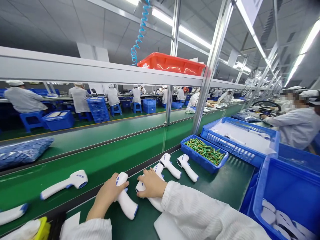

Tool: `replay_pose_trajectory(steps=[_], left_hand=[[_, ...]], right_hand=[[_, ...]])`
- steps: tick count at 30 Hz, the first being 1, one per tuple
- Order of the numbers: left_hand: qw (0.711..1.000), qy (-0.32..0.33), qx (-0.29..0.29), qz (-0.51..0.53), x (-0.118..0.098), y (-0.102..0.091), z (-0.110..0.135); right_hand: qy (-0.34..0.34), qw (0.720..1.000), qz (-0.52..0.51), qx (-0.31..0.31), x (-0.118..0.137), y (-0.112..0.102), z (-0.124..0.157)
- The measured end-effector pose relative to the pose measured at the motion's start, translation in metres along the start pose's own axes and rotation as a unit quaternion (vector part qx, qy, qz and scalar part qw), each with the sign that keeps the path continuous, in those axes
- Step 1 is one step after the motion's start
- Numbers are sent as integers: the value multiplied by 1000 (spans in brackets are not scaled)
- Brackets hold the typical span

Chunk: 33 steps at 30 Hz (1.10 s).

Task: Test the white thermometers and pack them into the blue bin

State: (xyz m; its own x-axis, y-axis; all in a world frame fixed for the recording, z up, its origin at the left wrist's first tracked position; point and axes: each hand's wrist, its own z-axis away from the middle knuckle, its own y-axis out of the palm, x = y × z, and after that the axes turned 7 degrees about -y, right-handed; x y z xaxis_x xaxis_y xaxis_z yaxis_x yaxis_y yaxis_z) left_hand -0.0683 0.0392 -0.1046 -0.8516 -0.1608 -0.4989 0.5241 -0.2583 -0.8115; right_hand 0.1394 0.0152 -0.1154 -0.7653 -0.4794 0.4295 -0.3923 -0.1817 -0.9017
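Note:
My left hand (107, 193) is wrapped round the head of a white forehead thermometer (128, 205), whose handle points toward me over the green bench. Just right of it, my right hand (153, 184) grips the head of another white thermometer (155, 202); my sleeve partly covers its handle. Close behind the right hand lies a thermometer (158, 169), partly hidden by the fingers. Two more, a thermometer (170, 166) and a thermometer (187, 167), rest farther right, beside a blue tray (212, 169) of green batteries (203, 151).
A thermometer (75, 180) lies on the green conveyor (100, 163) at left. Blue crates (242, 153) and a blue bin (260, 193) holding white parts stand at right. A red tray (172, 63) sits on the overhead shelf. Co-workers in white sit beyond; one person (297, 123) is at right.

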Motion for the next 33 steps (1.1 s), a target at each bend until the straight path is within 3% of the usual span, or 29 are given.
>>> replay_pose_trajectory(steps=[3,6,8,9,11,13,18,21,26,29,33], left_hand=[[1000,0,-3,-5,3,9,-4],[999,23,-33,17,-6,3,0],[991,58,-50,111,-23,-9,13],[977,82,-52,190,-34,-16,22],[921,137,-30,364,-59,-30,45],[881,170,-58,439,-81,-41,67],[895,130,-201,376,-97,-49,92],[893,146,-205,374,-94,-48,90],[881,198,-194,383,-98,-47,91],[887,221,-193,358,-101,-47,94],[883,227,-196,362,-103,-47,96]], right_hand=[[-6,999,-24,-26,4,-12,-6],[-4,993,-72,-88,11,-48,-16],[-3,984,-107,-142,21,-79,-24],[-9,975,-139,-175,28,-94,-27],[-39,941,-230,-245,45,-116,-31],[-92,891,-323,-304,61,-126,-32],[-201,791,-459,-351,83,-109,-33],[-201,722,-563,-348,80,-94,-42],[-163,599,-738,-264,72,-83,-58],[-160,574,-770,-231,71,-82,-61],[-144,582,-775,-199,72,-82,-59]])
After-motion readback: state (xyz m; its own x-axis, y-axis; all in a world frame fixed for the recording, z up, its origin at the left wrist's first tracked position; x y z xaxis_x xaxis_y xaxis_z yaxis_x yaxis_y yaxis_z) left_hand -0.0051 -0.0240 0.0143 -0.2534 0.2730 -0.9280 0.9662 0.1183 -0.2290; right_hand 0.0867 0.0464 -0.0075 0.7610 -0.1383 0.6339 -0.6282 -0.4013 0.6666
